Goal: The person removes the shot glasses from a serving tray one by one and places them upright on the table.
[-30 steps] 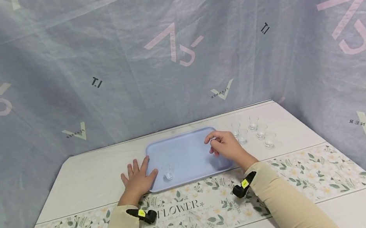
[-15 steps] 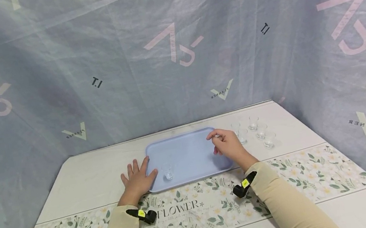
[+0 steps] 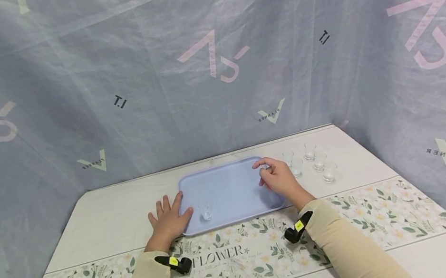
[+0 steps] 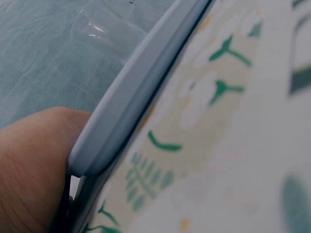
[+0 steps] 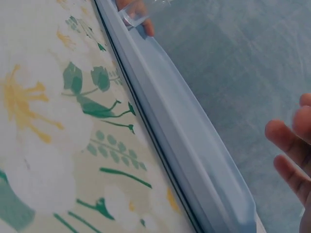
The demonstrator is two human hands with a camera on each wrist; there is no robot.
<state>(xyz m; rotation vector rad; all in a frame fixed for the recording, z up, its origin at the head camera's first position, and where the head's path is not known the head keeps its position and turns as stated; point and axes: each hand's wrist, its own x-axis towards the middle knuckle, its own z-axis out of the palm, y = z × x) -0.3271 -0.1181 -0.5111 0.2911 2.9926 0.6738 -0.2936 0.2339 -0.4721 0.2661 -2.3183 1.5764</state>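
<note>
A light blue rectangular tray (image 3: 226,189) lies on the table. One small clear glass (image 3: 206,213) stands upright in its near left corner. My left hand (image 3: 169,221) rests spread at the tray's left edge, thumb over the rim beside that glass. Above the right end of the tray is my right hand (image 3: 277,176), fingers loosely bent with nothing seen between them. In the right wrist view its fingertips (image 5: 284,133) stand apart from the tray rim (image 5: 184,136). Just right of this hand, several similar clear glasses (image 3: 320,163) stand on the table.
The table bears a white cover with a floral band (image 3: 233,262) along the near side. Grey-blue printed cloth (image 3: 213,73) hangs behind and at both sides, meeting the table's back edge.
My right hand has shifted slightly right over the tray, toward the group of glasses, then stays there. My left hand, the tray and the glasses keep their places.
</note>
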